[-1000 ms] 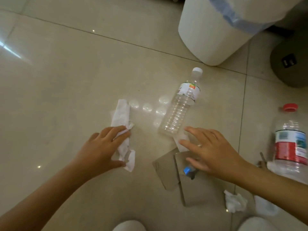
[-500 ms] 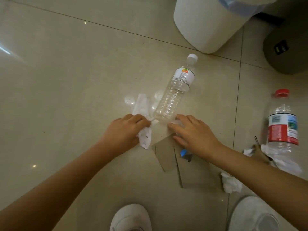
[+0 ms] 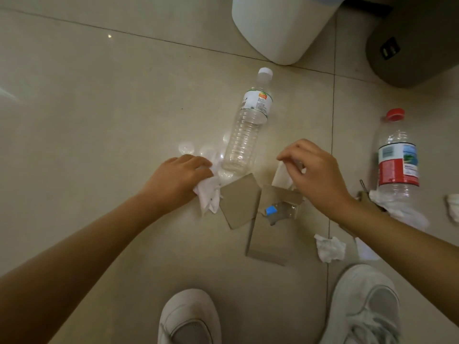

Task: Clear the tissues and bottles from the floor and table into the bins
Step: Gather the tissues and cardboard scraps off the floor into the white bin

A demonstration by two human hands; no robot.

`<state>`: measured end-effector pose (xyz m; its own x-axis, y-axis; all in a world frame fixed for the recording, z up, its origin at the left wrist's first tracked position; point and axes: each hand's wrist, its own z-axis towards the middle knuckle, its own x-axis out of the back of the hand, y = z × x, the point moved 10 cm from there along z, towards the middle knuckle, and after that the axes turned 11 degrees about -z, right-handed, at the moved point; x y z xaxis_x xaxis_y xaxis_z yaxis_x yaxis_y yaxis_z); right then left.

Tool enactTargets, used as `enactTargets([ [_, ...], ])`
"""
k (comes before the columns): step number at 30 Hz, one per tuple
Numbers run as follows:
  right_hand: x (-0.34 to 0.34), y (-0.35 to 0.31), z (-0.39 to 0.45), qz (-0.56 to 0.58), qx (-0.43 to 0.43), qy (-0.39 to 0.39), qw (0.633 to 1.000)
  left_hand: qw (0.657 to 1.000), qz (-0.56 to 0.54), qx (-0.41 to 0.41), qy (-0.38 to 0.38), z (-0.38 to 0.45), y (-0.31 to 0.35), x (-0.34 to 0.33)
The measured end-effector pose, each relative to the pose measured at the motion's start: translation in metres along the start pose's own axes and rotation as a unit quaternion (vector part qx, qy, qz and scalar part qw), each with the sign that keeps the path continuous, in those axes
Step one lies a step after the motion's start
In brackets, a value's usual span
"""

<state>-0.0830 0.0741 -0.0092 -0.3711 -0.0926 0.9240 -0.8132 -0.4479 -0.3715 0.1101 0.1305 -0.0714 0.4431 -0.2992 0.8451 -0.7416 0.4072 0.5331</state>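
Observation:
My left hand (image 3: 178, 180) grips a crumpled white tissue (image 3: 208, 197) just above the floor. My right hand (image 3: 315, 175) pinches a second white tissue (image 3: 280, 176), lifted above the brown cardboard (image 3: 270, 239). A clear empty bottle with a white cap (image 3: 246, 130) lies on the tiles between and beyond my hands. A crushed small bottle with a blue cap (image 3: 280, 211) lies on the cardboard. A bottle with a red cap and red label (image 3: 397, 160) lies to the right. Another tissue ball (image 3: 329, 248) sits near my right shoe.
A white bin (image 3: 278, 28) stands at the top middle, a dark grey bin (image 3: 417, 45) at the top right. More white tissue (image 3: 392, 207) lies under the red-label bottle, and a scrap (image 3: 453, 206) at the right edge. My white shoes (image 3: 188, 319) are at the bottom.
My left hand has gathered its tissue into a bunch and drawn it back. My right hand has lifted a tissue from beside the clear bottle's base, up over the cardboard.

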Motion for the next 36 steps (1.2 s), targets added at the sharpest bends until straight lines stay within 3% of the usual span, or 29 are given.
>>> enactTargets([
  [5,0.037,0.027,-0.017,0.042,-0.059,0.089,0.993,0.996,-0.052,-0.045,0.054,-0.009,0.035,0.006],
  [8,0.046,0.041,-0.019,0.109,-0.139,0.094,0.980,0.992,-0.031,-0.116,0.038,-0.010,0.065,-0.003],
  [11,0.028,0.054,-0.023,0.261,-0.250,0.020,0.932,0.992,-0.015,-0.127,0.020,0.002,0.077,-0.014],
  [13,0.014,0.055,-0.025,0.308,-0.269,-0.028,0.912,0.993,-0.006,-0.114,0.013,0.012,0.076,-0.023],
  [16,-0.006,0.048,-0.030,0.286,-0.256,-0.087,0.919,0.995,-0.008,-0.095,-0.001,0.018,0.074,-0.037],
  [19,-0.032,0.040,-0.039,0.192,-0.204,-0.170,0.945,0.994,-0.049,-0.090,-0.032,0.010,0.074,-0.050],
  [21,-0.040,0.037,-0.045,0.137,-0.172,-0.196,0.956,0.992,-0.100,-0.060,-0.054,0.003,0.066,-0.050],
  [24,-0.029,0.045,-0.044,0.111,-0.182,-0.150,0.965,0.983,-0.180,0.027,-0.014,0.000,0.043,-0.031],
  [27,-0.027,0.061,-0.052,0.074,-0.227,-0.139,0.961,0.976,-0.167,0.137,0.027,0.001,0.028,-0.022],
  [30,-0.038,0.071,-0.070,0.020,-0.291,-0.193,0.937,0.958,-0.137,0.251,0.032,0.002,0.025,-0.035],
  [36,-0.053,0.050,-0.086,-0.009,-0.300,-0.223,0.927,0.951,-0.101,0.291,0.010,0.010,0.030,-0.054],
])
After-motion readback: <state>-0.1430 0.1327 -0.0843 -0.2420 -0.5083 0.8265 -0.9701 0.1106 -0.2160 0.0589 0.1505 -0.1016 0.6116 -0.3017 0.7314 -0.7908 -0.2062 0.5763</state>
